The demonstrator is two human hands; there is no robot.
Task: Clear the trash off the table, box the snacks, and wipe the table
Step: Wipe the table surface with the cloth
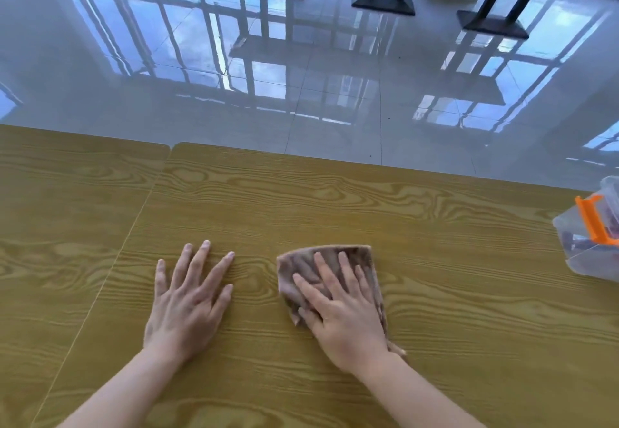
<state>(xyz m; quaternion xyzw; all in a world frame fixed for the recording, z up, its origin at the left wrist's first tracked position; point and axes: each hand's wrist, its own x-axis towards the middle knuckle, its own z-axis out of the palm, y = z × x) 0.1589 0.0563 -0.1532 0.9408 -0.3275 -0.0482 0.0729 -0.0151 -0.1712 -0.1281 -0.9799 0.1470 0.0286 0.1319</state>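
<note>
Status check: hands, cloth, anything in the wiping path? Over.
Right hand flat on cloth, pressing it to table. Left hand flat on bare wood. Clear box, orange latch, at table's right edge, apart from cloth.

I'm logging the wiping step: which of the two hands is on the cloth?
The right hand, straight fingers flat on the brown cloth; the left hand rests on bare tabletop beside it.
</note>
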